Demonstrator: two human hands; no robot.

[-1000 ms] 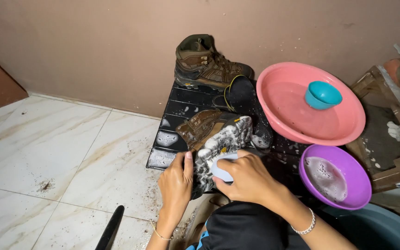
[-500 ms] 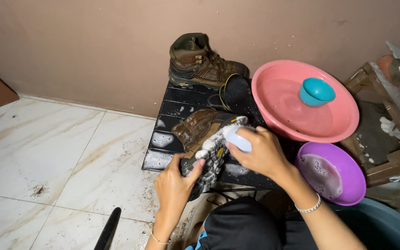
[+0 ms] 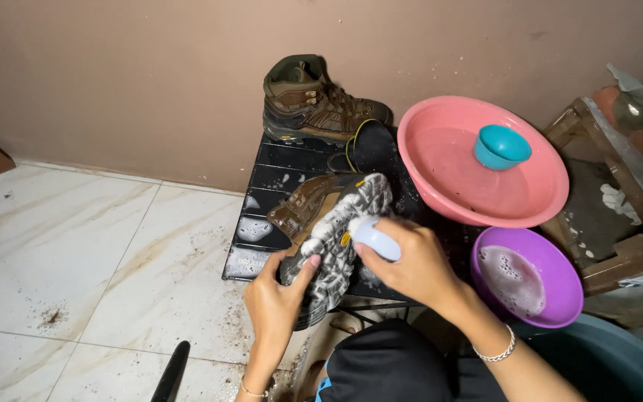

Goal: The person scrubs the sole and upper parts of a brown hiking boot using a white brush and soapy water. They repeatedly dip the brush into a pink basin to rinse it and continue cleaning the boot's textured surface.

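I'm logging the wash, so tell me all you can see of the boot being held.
The brown hiking boot lies tilted on its side over the black slatted stand, its soapy grey lugged sole turned up. The left hand grips its heel end; the right hand presses a pale brush to the sole.

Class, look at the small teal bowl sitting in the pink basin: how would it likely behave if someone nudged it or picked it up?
The small teal bowl looks like thin plastic, so it is probably light and stiff. It sits on the wet, sloping inside of the pink basin, so a nudge would likely make it slide. It may be slippery to grip if wet.
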